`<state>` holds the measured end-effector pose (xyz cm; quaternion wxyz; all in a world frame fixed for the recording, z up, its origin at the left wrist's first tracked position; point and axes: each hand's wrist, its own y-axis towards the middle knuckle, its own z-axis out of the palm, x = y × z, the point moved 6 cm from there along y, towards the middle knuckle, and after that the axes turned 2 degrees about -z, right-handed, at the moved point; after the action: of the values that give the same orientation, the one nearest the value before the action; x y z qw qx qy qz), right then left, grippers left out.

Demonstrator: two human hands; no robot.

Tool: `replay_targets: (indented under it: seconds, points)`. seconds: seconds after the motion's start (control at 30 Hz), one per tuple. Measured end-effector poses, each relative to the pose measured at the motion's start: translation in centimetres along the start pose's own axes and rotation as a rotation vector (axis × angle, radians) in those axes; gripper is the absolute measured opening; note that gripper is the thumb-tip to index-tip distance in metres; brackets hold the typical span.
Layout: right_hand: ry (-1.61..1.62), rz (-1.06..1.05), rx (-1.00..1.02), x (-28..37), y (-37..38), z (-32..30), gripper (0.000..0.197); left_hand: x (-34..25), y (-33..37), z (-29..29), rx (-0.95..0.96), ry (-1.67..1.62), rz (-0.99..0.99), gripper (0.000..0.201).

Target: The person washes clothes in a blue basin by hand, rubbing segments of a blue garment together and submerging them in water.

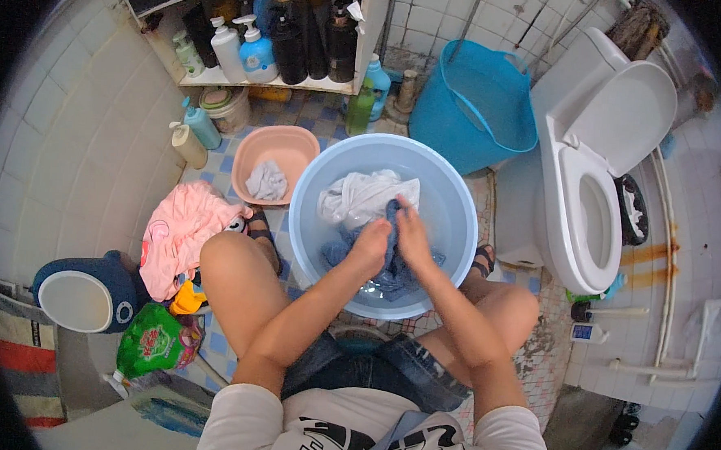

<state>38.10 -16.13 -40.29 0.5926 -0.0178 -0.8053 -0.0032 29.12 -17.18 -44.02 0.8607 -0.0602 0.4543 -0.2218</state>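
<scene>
A large light-blue basin [306,259] of water stands on the floor between my knees. Inside it, my left hand [372,243] and my right hand [411,234] are close together, both closed around a dark blue cloth [389,267]. Part of that cloth pokes up between the hands; the rest lies bunched in the water below them. Beyond my hands, a white cloth [368,197] lies wet in the far half of the basin. My fingertips are partly hidden by the cloth and the hands themselves.
A small pink basin [308,145] holding a white cloth is at the far left. Pink clothing [185,224] lies beside my left knee, near a green detergent bag [151,340]. A blue tub [440,115] and a toilet [568,228] stand right. Bottles fill a shelf [221,77].
</scene>
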Motion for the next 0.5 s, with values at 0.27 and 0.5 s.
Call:
replay_targets:
  seconds: [0.27,0.5]
  points:
    - [-0.064,-0.205,-0.080,1.4,-1.6,1.9,0.039,-0.1,0.0,-1.0,-0.055,0.032,0.013,0.027]
    - [-0.249,-0.040,0.063,0.9,1.8,-4.0,0.028,-3.8,0.5,-2.6,0.049,0.940,0.164,0.056]
